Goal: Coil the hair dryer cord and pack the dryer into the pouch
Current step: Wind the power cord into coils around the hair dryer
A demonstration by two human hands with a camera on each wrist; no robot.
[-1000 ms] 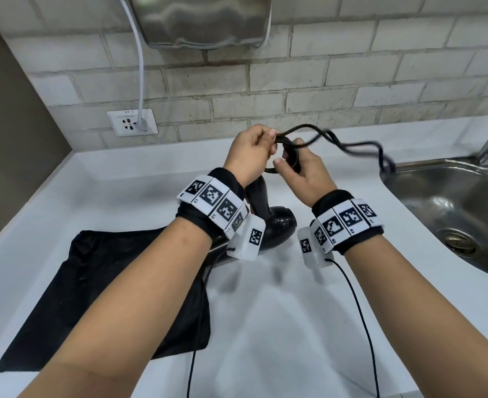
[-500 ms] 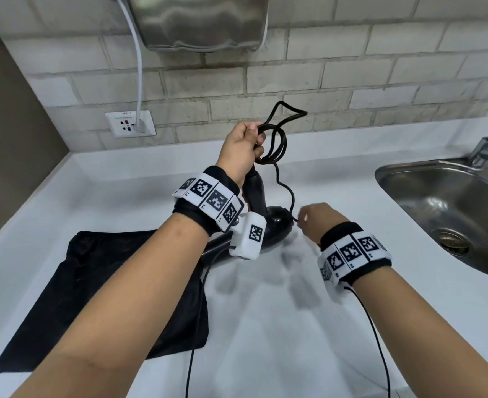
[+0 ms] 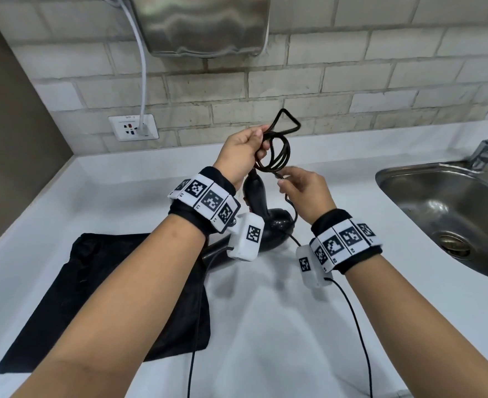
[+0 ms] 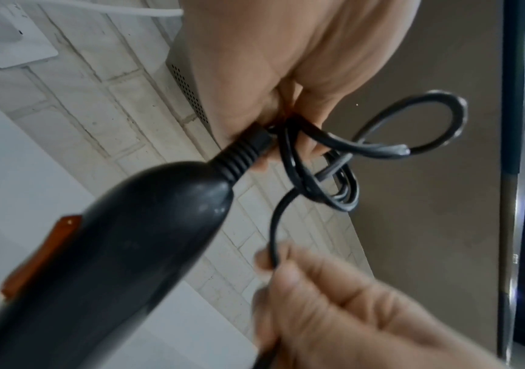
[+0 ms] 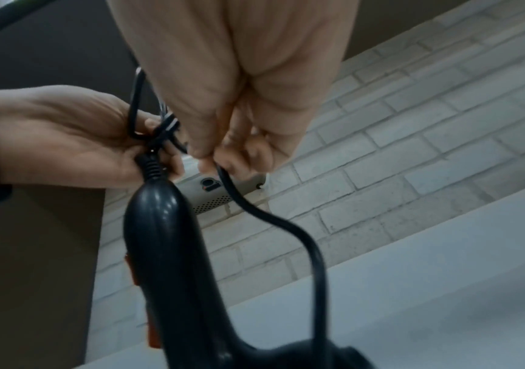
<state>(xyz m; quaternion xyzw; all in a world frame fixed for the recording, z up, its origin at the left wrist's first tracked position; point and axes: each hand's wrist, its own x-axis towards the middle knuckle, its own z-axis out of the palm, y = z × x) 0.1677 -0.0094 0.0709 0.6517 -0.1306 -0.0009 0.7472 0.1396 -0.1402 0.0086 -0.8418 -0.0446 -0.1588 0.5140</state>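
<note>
My left hand pinches the gathered loops of the cord just above the hair dryer handle, so the coil cannot spring apart. My right hand pinches the loose run just right of the coil, ready, I judge, to feed another turn. The dryer's head rests on the desk, taking its weight. The pouch lies flat, near left, waiting.

Black cord, black pouch
</note>
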